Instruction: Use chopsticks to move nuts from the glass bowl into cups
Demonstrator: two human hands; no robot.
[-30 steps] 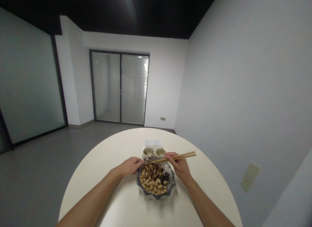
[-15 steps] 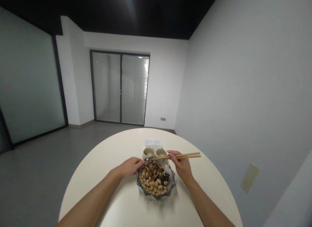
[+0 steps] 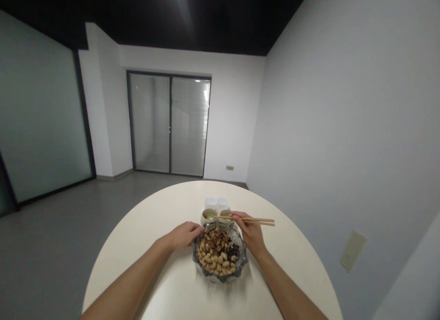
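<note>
A scalloped glass bowl (image 3: 220, 278) holds brown striped seeds, pale pistachio-like nuts and a small dark heap, each in its own area. My left hand (image 3: 185, 234) grips its left rim, thumb on top and fingers down the outside. In my right hand (image 3: 250, 228) is a pair of wooden chopsticks (image 3: 259, 220), lying almost level and pointing left. Their tips reach the mouth of the left small beige cup (image 3: 209, 213); whether they pinch anything is too small to tell. The right beige cup (image 3: 226, 212) is partly hidden behind the chopsticks and my fingers.
Two white square containers (image 3: 216, 202) stand side by side behind the cups. Everything rests on a round cream table (image 3: 165, 292). A white wall (image 3: 343, 127) runs along the right, and a glazed door (image 3: 170, 123) is at the back.
My right hand has shifted slightly left and away from me, carrying the chopstick tips from the bowl's far rim to the left cup. My left hand and the bowl have stayed put.
</note>
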